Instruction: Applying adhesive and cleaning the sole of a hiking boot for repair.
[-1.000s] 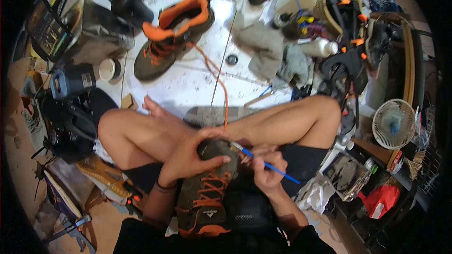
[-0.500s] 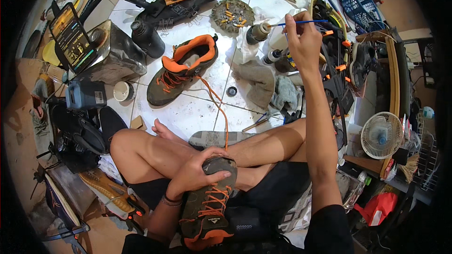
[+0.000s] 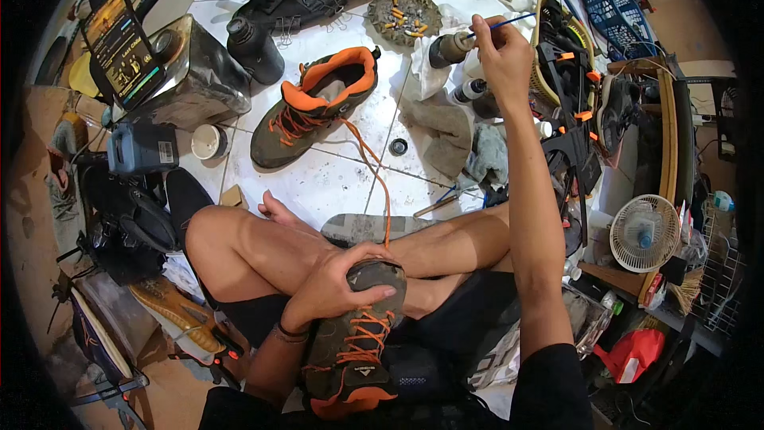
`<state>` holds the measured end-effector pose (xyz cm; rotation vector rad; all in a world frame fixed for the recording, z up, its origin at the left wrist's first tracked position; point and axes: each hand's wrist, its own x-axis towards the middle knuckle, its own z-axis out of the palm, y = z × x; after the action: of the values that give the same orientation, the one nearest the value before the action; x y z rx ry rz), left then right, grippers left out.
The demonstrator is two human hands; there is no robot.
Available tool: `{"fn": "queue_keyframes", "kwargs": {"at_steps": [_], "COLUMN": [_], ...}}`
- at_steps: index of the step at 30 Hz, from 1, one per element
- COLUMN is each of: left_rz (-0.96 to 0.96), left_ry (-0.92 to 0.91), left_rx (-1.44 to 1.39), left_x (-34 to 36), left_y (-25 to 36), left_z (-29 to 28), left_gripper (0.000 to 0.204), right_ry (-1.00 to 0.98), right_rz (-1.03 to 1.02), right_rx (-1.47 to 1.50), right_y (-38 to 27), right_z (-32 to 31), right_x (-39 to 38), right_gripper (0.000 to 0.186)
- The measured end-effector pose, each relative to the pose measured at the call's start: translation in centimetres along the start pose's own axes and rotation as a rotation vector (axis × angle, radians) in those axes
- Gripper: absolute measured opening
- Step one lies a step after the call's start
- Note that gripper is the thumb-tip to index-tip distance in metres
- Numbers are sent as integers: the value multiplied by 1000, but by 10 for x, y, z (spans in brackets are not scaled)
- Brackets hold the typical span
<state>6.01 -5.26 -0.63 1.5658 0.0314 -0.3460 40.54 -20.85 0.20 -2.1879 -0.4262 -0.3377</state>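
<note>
My left hand [image 3: 330, 291] is closed round the toe of an olive hiking shoe [image 3: 350, 358] with orange laces, which rests in my lap. Its thumb lies across the toe cap. Up at the right, my right hand [image 3: 507, 60] pinches a thin blue-handled brush [image 3: 516, 21]. The brush's lower end is at the mouth of a small dark bottle [image 3: 448, 50]; I cannot see how deep it goes. The matching shoe [image 3: 298, 131] stands on the tiles, orange lining showing, one lace trailing toward my legs. A small black cap [image 3: 399, 146] lies beside it.
An ashtray [image 3: 404, 16] with cigarette butts sits beyond the bottle. A grey-brown cloth [image 3: 438, 131] lies near my right forearm. At left are a metal can [image 3: 187, 76], a phone [image 3: 121, 48] and a black bottle [image 3: 255, 52]. Clamps [image 3: 569, 103] and a fan [image 3: 645, 231] stand at right.
The brush has tilted more steeply, its far end raised, and my right hand has shifted slightly at the bottle. My left hand keeps its hold on the shoe. The whole view has shifted a little.
</note>
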Motion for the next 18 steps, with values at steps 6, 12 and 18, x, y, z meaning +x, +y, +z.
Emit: {"fn": "queue_keyframes", "kwargs": {"at_steps": [6,12,18], "left_rz": [12,-11,25], "left_ry": [19,2,6], "left_rx": [-24,-37,12], "left_x": [-2,-1,1], "left_y": [-1,0,1], "left_z": [2,3,1], "left_gripper": [40,40,40], "right_ry": [-45,-181,-220], "right_rz": [50,-119,-136], "right_rx": [61,-324,-269], "right_y": [-6,12,-1], "right_z": [0,10,-1], "right_x": [-3,-2,-4], "right_gripper": [59,47,39]}}
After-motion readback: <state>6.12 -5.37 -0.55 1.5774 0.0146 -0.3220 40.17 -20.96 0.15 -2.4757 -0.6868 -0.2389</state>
